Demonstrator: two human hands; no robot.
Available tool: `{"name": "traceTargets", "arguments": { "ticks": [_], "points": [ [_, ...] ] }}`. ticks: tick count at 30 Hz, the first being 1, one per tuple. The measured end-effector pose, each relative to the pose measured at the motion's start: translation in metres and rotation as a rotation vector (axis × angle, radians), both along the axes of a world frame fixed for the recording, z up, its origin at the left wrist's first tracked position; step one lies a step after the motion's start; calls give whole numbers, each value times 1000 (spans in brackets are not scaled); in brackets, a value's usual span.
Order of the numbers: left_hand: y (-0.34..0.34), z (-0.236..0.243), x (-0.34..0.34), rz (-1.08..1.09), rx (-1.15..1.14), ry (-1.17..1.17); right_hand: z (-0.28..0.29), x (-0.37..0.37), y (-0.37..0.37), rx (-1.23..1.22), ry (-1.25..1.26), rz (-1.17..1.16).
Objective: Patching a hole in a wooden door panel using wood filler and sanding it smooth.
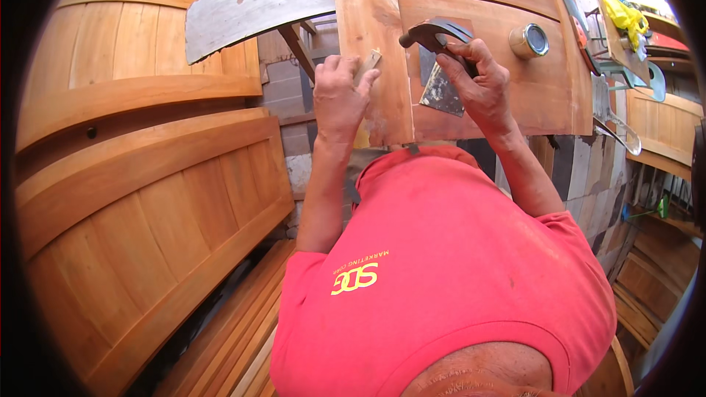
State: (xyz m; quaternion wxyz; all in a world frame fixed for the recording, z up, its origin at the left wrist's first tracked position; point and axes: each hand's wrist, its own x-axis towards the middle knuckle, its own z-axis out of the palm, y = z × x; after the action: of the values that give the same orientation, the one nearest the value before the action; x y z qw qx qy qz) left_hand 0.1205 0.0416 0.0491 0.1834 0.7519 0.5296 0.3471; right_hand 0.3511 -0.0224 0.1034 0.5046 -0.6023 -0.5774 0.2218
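1. Large wooden door panels [140, 198], pale and framed, stand at the left and fill that side of the view.
2. A wooden door [507, 44] lies flat at the far centre; its near edge meets the person's red shirt [441, 272].
3. An upright wooden board [371, 44] lies along the left part of this door, its near end lighter and rough.
4. A grey curved plank [257, 0] rests at the far left of the board.
5. The left hand [340, 95] rests on the board, its fingers [365, 75] pinched narrow on a small wooden wedge [371, 60], which lies at the board's middle.
6. The right hand [478, 81] sits just right of the board, its fingers closed round the handle of a claw hammer [435, 33], whose dark head points left toward the wedge.
7. A metal scraper blade [441, 92] lies on the door under the right hand.
8. A small round tin [529, 40] stands on the door, right of the hammer.
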Motion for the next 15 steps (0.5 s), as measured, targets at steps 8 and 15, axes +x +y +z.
{"name": "traceTargets", "arguments": {
  "ticks": [8,15],
  "points": [
    [14,-2,-2,-38,-154,57,-4,6,-14,-178,111,-29],
    [21,5,-23,-44,-829,-686,-4,15,-15,-370,605,26]
  ]
}}
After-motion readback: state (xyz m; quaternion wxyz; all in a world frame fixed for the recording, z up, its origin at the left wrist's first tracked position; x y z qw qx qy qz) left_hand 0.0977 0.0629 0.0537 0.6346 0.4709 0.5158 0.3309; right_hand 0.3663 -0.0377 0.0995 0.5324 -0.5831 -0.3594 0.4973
